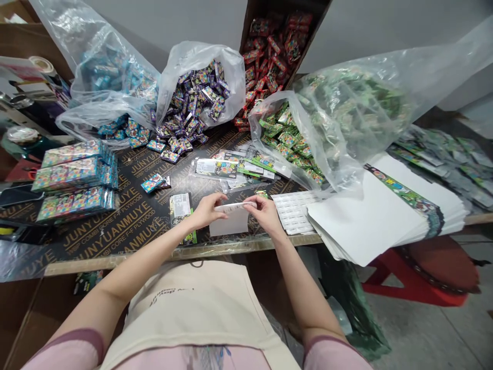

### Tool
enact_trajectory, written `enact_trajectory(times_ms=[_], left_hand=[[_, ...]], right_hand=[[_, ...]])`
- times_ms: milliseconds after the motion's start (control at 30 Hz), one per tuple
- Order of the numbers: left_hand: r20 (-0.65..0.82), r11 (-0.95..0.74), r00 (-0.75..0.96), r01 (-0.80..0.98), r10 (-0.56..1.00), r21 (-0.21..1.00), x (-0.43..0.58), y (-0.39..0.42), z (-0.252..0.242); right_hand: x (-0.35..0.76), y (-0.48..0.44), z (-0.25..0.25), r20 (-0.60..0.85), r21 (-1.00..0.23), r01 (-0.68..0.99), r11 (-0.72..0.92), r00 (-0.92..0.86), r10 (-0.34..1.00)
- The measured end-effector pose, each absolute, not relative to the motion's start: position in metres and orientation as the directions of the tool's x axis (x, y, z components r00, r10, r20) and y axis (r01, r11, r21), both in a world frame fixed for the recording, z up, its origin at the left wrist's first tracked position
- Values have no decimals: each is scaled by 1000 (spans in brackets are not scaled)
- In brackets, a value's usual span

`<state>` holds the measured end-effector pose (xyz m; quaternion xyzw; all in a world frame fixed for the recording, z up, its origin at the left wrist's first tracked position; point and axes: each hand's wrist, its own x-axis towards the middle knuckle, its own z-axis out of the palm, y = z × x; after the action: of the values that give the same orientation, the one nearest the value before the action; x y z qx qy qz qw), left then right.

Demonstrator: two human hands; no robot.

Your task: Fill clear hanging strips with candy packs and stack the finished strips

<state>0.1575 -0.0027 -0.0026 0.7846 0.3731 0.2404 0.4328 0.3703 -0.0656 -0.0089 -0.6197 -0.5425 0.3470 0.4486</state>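
A white card (230, 226) with a folded upper edge stands at the front of the table. My left hand (208, 210) pinches the left end of its fold, and my right hand (265, 211) pinches the right end. Just left of my left hand lies a printed package with a white label (180, 205). Beside my right hand is a sheet of small white labels (293, 211), with a small green packet (262, 193) behind that hand. Clear-wrapped printed cards (231, 168) lie in a loose pile beyond both hands.
Plastic bags hold blue packets (131, 128), purple packets (192, 103) and green packets (295, 139). Red packets (265, 61) fill a box behind. Wrapped blue packs (73, 177) are stacked at left. White card sheets (362, 210) overhang the front edge at right, near a red stool (419, 277).
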Motion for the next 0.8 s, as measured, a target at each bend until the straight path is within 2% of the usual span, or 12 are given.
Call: enact_trajectory(times_ms=[133,300,400,533,600,667,733,800], left_hand=[[12,-225,534,335,845,915,153,-6,0],[-26,-170,558,295,830,940,146,0,-1],[-28,-155,580,263,814,952,146,2,-1],[-100,-61,494,298,864,952,148,1,4],[-146,19,467,266,872,964,148,1,7],[-178,85,478,210,860,974,148,0,11],[-183,106,491,181,852,978,148,0,13],[-170,93,500,175,849,980,148,-1,15]], right_hand=[[371,-67,-4,172,-901,432,48,255,951],[371,-68,-6,-21,-976,206,-65,209,978],[369,-69,-11,-43,-980,179,-86,229,972],[366,-69,-10,-38,-978,190,-84,234,972],[364,-68,-5,-2,-967,247,-62,238,971],[362,-67,3,121,-918,396,24,220,968],[358,-66,12,282,-799,582,152,138,950],[353,-64,19,375,-659,707,258,11,927]])
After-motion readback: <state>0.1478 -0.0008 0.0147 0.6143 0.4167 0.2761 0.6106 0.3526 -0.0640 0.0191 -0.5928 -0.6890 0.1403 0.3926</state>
